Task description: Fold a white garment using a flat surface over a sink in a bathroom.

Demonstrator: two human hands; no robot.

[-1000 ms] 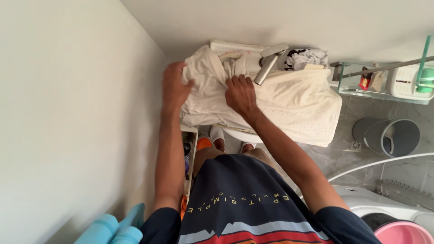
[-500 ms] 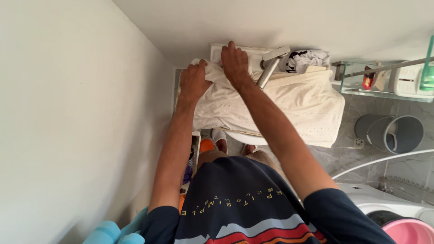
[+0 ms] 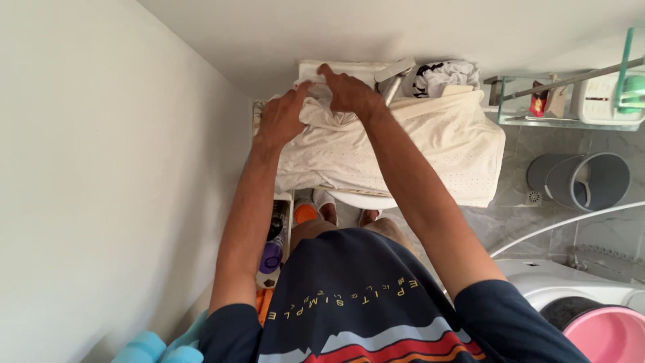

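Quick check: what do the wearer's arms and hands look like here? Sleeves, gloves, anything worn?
Both hands, left hand and right hand, are bare: no gloves, and no rings or watch that I can make out. Forearms are uncovered. The short dark navy T-shirt sleeves end above the elbows.

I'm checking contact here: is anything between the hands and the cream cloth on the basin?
Nothing visible. The left hand and right hand both rest directly on the cream cloth, beside the metal tap.
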